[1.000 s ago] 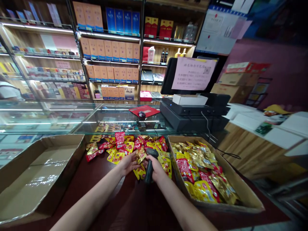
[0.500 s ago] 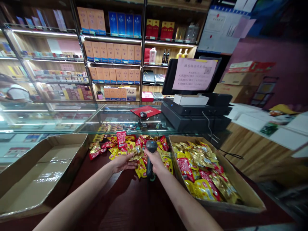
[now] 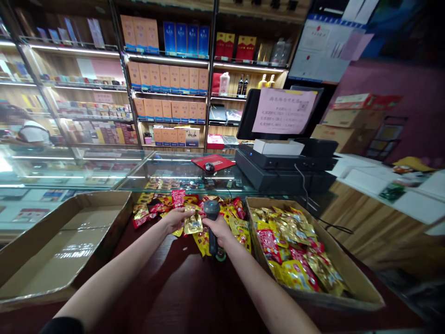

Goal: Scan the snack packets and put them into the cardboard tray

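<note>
My left hand (image 3: pixel 174 220) pinches a gold snack packet (image 3: pixel 193 222) by its upper left edge, holding it up over the dark table. Close beside it, my right hand (image 3: pixel 219 228) is wrapped around the handle of a black barcode scanner (image 3: pixel 211 211), whose head points away from me. The fingertips of my right hand come near the packet's right edge; whether they touch it I cannot tell. Behind and below both hands spreads a loose pile of red and yellow snack packets (image 3: pixel 237 227).
To the right, a cardboard tray (image 3: pixel 361 290) holds gold, yellow and red packets. On the left is another cardboard tray (image 3: pixel 45 260). A glass counter (image 3: pixel 170 164) carries a mouse (image 3: pixel 209 167) and a register screen (image 3: pixel 248 113). A person (image 3: pixel 34 132) is at the far left.
My left hand has turned the gold packet more upright so its flat side faces me. The scanner and my right hand have shifted slightly left. The view has shifted a little.
</note>
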`<state>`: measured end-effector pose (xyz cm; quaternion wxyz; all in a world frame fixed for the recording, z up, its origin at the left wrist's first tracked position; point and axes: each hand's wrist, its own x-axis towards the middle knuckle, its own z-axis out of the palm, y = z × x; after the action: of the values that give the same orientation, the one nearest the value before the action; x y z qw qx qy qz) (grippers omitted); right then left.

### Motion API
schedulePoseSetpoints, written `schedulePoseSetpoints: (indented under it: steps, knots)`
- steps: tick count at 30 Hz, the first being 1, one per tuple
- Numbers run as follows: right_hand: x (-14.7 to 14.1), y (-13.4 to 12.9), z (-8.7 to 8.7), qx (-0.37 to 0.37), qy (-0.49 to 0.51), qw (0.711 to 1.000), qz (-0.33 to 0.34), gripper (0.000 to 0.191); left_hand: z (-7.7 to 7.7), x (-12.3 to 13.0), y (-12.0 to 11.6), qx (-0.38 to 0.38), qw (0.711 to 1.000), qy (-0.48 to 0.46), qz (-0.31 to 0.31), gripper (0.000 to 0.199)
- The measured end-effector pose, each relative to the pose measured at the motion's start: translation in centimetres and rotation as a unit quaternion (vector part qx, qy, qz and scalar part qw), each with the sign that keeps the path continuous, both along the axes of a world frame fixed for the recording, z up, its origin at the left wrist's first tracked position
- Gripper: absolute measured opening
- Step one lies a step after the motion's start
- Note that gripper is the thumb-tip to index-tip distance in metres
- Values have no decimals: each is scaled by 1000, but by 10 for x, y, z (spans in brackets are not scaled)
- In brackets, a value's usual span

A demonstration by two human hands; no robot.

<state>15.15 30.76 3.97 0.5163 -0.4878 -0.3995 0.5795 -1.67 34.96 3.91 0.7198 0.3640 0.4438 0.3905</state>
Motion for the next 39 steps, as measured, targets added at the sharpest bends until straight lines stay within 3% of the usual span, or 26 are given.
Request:
schedulePoseSetpoints:
  steps: [8, 14, 20, 28, 39]
  knots:
    - [5, -4, 9, -12, 52, 999, -2, 21, 1, 11, 16, -12, 1000, 10, -2, 40]
    - [12, -12, 13, -7, 5, 999, -51, 19, 0, 26, 28, -21, 999, 40, 22, 38]
    - [0, -49, 15, -94, 39, 994, 30, 24, -5, 45, 25, -27, 998, 47, 26, 32]
    - [-11, -90, 1, -94, -32, 995, 24, 19, -15, 45, 28, -36, 998, 39, 36, 33]
    - [-7, -86, 16, -45, -66, 996, 42, 19, -6, 39, 41, -38, 995, 73, 55, 36]
